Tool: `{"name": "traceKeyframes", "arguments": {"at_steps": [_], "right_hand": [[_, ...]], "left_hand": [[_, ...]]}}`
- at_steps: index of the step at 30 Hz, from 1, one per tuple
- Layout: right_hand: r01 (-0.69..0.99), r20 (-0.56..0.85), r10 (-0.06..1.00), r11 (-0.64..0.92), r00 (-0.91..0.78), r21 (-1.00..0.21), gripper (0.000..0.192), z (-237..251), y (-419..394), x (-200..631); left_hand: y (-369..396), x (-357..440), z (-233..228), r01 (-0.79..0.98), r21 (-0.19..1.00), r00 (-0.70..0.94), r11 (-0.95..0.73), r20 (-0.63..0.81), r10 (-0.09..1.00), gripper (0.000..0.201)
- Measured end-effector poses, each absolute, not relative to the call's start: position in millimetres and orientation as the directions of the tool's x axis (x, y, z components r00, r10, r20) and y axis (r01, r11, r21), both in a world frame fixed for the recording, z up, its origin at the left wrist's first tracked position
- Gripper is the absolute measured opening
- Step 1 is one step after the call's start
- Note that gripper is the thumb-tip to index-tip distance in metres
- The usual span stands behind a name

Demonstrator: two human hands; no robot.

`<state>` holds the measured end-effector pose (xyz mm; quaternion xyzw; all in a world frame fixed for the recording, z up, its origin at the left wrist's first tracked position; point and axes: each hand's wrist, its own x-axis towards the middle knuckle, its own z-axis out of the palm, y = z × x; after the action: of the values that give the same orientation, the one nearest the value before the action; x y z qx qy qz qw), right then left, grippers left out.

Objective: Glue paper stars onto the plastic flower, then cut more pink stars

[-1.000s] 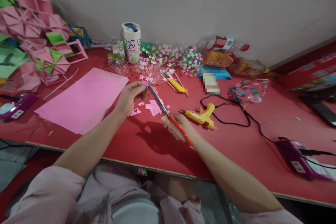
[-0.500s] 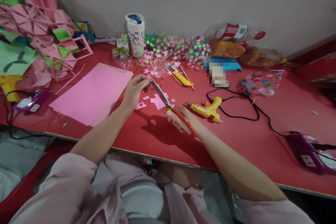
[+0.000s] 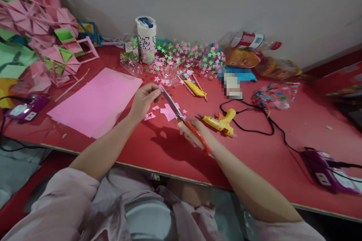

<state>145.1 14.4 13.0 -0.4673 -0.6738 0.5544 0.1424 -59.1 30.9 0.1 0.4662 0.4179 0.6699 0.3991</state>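
**Scissors at the pink scrap, hands barely shifted**

Against the picture of half a second ago, little has changed: both hands sit slightly lower and a touch further left in the view, which fits a small move of the head camera, since the table things have slid the same way. The hold of each hand looks the same as before, and the blades meet the scrap at the same spot.

The left hand [image 3: 144,99] pinches a small pink scrap [image 3: 158,89] between thumb and fingertips, just above the red table [image 3: 283,150]. The right hand [image 3: 195,133] is wrapped around the red handles of the scissors [image 3: 181,115], fingers pressed together on them. The blades run up and to the left from that hand, and their tips reach the scrap right at the left fingertips; whether the blades are parted or closed cannot be told. So the scrap lies at the far end of the scissors, well apart from the right hand and inside the left hand's pinch.

Under the blades, pink offcuts [image 3: 166,112] lie on the table. A pink sheet [image 3: 96,101] lies flat to the left of the left hand. A yellow glue gun [image 3: 222,122] rests just right of the right hand, its black cord trailing off. Behind stand a white cup [image 3: 146,37] and a cluster of stars [image 3: 186,56].
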Motion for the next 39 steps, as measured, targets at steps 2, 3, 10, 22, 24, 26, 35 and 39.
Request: {"name": "traceKeyframes", "arguments": {"at_steps": [2, 3, 10, 22, 24, 26, 35, 39], "right_hand": [[0.475, -0.335, 0.788, -0.062, -0.516, -0.878, 0.047, 13.2, 14.1, 145.7], [0.478, -0.334, 0.788, -0.058, -0.517, -0.876, 0.047, 12.8, 14.5, 146.3], [0.481, -0.290, 0.784, 0.013, -0.549, -0.877, 0.049, 9.8, 18.0, 150.4], [0.512, -0.327, 0.782, -0.012, -0.530, -0.859, 0.047, 16.5, 15.6, 147.1], [0.517, -0.319, 0.786, 0.000, -0.530, -0.856, 0.047, 15.6, 16.0, 147.3], [0.518, -0.319, 0.789, -0.001, -0.525, -0.855, 0.046, 15.3, 16.2, 147.3], [0.535, -0.346, 0.794, -0.031, -0.500, -0.844, 0.046, 16.6, 15.4, 147.2], [0.520, -0.335, 0.792, -0.026, -0.510, -0.854, 0.047, 16.1, 15.9, 147.0]], "left_hand": [[30.6, -59.1, 1.0, -0.132, 0.932, -0.243, -0.337, 0.299, 0.923, 0.010], [30.4, -59.3, 1.5, -0.127, 0.933, -0.242, -0.338, 0.301, 0.922, 0.010], [30.0, -64.2, 3.0, -0.094, 0.946, -0.235, -0.311, 0.283, 0.930, 0.011], [32.5, -66.7, 1.6, -0.118, 0.942, -0.242, -0.313, 0.279, 0.929, 0.011], [32.8, -66.7, 1.2, -0.130, 0.939, -0.239, -0.318, 0.282, 0.929, 0.011], [33.3, -66.7, 0.7, -0.134, 0.938, -0.236, -0.319, 0.283, 0.930, 0.011], [33.4, -65.2, 0.9, -0.120, 0.949, -0.245, -0.291, 0.256, 0.935, 0.011], [33.2, -65.9, 0.8, -0.106, 0.953, -0.237, -0.283, 0.252, 0.938, 0.012]]}}
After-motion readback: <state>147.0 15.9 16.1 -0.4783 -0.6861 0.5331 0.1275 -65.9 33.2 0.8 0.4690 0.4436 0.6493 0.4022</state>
